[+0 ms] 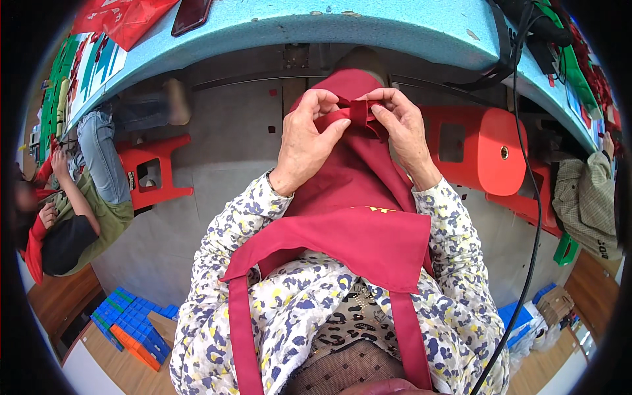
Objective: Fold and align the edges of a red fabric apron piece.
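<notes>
Both hands meet at a small red ribbon bow (pixel 359 113), held in the air above the person's lap and just in front of the edge of the light blue surface (pixel 368 26). The left hand (pixel 309 135) has its grip closed on the bow's left side, thumb and fingertips pinching a strip of ribbon that runs across toward the middle. The right hand (pixel 401 128) grips the right side in the same way, fingers curled over the top and the thumb pressing from below, so the folded centre sits between the two pinches.

The ribbon looks light, thin and soft, and probably a little slick; it should crease and fold easily but spring open if let go. In my judgement the best hold is right at the folded centre, with fingertips close together, not out on the loose ends.

Under the hands a dark red apron (pixel 355 230) covers the lap, its straps running down over a flowered shirt. Orange plastic stools (pixel 484 148) stand on the grey floor on either side, blue and orange blocks (pixel 131 322) lie at lower left, and another person (pixel 72 217) sits at far left.
</notes>
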Action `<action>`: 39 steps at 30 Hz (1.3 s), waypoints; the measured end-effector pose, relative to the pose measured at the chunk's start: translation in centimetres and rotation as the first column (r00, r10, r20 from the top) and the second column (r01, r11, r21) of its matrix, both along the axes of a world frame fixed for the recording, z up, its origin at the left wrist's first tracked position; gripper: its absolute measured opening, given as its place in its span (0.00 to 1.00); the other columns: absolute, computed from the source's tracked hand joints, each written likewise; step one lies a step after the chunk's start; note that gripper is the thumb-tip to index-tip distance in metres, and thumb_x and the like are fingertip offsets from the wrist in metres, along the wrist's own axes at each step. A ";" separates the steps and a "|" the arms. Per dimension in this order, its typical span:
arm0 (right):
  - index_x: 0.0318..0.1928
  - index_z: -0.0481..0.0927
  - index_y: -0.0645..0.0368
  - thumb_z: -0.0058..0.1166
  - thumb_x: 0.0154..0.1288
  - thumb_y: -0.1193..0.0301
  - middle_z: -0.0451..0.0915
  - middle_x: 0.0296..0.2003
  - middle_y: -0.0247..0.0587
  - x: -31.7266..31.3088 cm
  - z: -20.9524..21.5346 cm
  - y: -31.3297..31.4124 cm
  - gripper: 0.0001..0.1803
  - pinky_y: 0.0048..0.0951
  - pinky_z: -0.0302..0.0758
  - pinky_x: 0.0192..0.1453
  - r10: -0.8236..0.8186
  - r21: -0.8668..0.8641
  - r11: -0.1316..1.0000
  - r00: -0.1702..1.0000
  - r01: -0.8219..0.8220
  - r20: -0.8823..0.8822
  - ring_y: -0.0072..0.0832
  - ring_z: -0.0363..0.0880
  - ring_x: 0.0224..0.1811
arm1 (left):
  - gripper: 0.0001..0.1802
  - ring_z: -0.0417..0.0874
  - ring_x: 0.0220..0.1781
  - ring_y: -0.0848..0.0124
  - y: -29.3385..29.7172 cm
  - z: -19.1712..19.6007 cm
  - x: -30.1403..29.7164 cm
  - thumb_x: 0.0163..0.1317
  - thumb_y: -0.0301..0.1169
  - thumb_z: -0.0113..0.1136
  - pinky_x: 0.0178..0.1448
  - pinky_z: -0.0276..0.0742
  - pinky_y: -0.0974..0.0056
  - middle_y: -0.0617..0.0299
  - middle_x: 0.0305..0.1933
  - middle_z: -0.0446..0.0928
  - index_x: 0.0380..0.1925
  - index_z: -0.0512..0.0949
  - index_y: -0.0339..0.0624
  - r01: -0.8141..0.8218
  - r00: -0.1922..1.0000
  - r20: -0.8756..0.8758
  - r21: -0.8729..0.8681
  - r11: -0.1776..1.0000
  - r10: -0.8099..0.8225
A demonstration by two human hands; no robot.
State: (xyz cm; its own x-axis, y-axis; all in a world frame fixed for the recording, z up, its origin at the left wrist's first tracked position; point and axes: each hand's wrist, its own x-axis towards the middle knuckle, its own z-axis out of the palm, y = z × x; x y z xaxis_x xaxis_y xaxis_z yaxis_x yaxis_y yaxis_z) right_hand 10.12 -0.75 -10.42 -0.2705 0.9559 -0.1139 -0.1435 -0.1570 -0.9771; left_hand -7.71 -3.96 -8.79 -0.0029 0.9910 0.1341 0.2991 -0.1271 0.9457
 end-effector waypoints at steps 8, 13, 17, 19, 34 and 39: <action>0.49 0.75 0.64 0.48 0.68 0.77 0.78 0.45 0.33 -0.6 -1.3 -0.3 0.11 0.20 0.74 0.50 0.055 0.059 0.997 0.998 -0.056 0.019 0.17 0.76 0.44 | 0.08 0.75 0.28 0.79 0.3 -2.0 -1.3 0.62 0.21 0.53 0.36 0.72 0.73 0.66 0.26 0.77 0.42 0.73 0.35 0.043 0.951 0.299 -0.392 0.919 0.083; 0.53 0.73 0.63 0.50 0.64 0.80 0.73 0.56 0.39 -0.2 -2.1 -0.1 0.16 0.25 0.68 0.62 0.177 0.082 0.979 0.977 -0.187 0.122 0.23 0.71 0.57 | 0.06 0.71 0.30 0.81 0.4 -3.7 -1.6 0.63 0.22 0.52 0.38 0.70 0.75 0.68 0.28 0.76 0.40 0.74 0.36 0.094 0.908 0.413 -0.359 0.928 0.068; 0.56 0.71 0.62 0.54 0.57 0.84 0.67 0.61 0.39 -0.3 -2.8 0.0 0.24 0.28 0.64 0.66 0.181 0.255 0.937 0.958 -0.237 0.224 0.26 0.66 0.63 | 0.08 0.75 0.34 0.76 0.4 -3.9 -1.8 0.59 0.19 0.53 0.41 0.72 0.72 0.61 0.35 0.75 0.39 0.74 0.35 0.146 0.904 0.426 -0.353 0.924 0.020; 0.57 0.70 0.62 0.55 0.54 0.86 0.65 0.62 0.40 -0.1 -3.6 0.3 0.27 0.28 0.62 0.68 0.185 0.270 0.928 0.947 -0.257 0.263 0.27 0.64 0.65 | 0.11 0.77 0.38 0.72 0.3 -3.3 -1.9 0.56 0.17 0.54 0.45 0.72 0.71 0.58 0.40 0.73 0.40 0.74 0.35 0.126 0.990 0.087 -0.166 0.978 -0.113; 0.57 0.69 0.64 0.52 0.56 0.85 0.67 0.61 0.41 1.5 -3.4 0.5 0.25 0.29 0.63 0.67 0.115 0.165 0.978 0.991 -0.125 0.066 0.27 0.66 0.63 | 0.12 0.78 0.40 0.56 0.8 -3.8 0.5 0.51 0.17 0.56 0.40 0.77 0.57 0.52 0.43 0.70 0.38 0.75 0.37 0.208 0.846 -0.534 0.324 0.923 -0.004; 0.55 0.69 0.65 0.50 0.60 0.83 0.71 0.57 0.42 2.1 -3.2 0.8 0.21 0.28 0.66 0.65 0.056 0.023 0.998 0.995 -0.054 -0.086 0.27 0.70 0.59 | 0.10 0.78 0.40 0.58 1.0 -3.6 1.1 0.52 0.18 0.56 0.39 0.77 0.59 0.53 0.42 0.71 0.36 0.76 0.36 0.228 0.818 -0.574 0.357 0.906 0.020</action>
